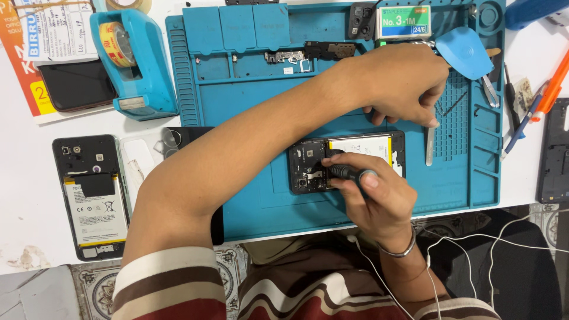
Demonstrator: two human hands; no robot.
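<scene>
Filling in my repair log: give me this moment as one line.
right hand: holds screwdriver on opened phone | left hand: steadies phone's top edge | surface: blue mat

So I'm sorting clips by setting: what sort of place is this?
Most likely a phone repair bench: a blue repair mat, an opened phone under the right hand holding a screwdriver, and another opened phone nearby.
</scene>
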